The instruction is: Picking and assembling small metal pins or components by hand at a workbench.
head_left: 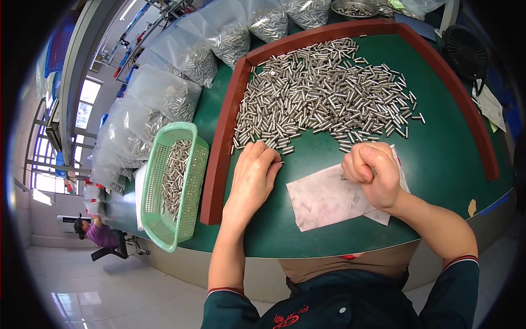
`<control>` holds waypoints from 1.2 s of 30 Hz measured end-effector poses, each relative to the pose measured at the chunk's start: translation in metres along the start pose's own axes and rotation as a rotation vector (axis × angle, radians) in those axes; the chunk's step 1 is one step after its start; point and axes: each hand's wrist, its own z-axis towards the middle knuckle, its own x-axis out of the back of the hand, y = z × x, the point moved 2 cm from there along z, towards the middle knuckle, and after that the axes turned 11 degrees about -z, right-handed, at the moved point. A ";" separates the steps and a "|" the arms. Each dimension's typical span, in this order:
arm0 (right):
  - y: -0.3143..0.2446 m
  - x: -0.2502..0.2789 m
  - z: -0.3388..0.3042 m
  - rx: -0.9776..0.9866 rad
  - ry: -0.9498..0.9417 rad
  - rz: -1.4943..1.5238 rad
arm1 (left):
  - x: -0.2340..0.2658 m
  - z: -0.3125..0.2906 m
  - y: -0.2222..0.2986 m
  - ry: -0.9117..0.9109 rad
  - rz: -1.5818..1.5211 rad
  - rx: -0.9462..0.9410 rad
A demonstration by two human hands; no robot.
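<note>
A wide heap of short, shiny metal pins (pixel 323 93) covers the far middle of the green table. My left hand (pixel 253 174) is at the heap's near left edge, its fingers curled down and a pin's end showing at the thumb tip. To the right, my right hand (pixel 377 171) is closed in a fist above a stained, whitish cloth or paper sheet (pixel 323 198). Its curled fingers hide most of what they hold. A small dark end shows by the lower fingers, too little to name.
Dark red wooden strips (pixel 219 159) fence the heap. Left of them stands a light green plastic basket (pixel 150 211) with more pins. Clear bags of pins (pixel 197 60) line the table's far left. A black fan (pixel 464 52) stands far right; a person (pixel 103 233) sits in the background.
</note>
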 end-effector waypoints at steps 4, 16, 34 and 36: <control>0.001 -0.001 0.001 0.013 0.021 -0.017 | -0.004 0.000 0.002 0.090 -0.468 0.048; -0.002 0.001 -0.002 -0.009 -0.015 -0.006 | -0.025 -0.007 0.003 0.116 -1.034 0.278; -0.006 0.011 0.001 0.070 0.019 0.127 | -0.051 0.004 0.063 -0.063 -0.464 -0.040; -0.004 0.012 0.000 0.081 0.033 0.136 | -0.053 0.003 0.064 -0.050 -0.466 -0.031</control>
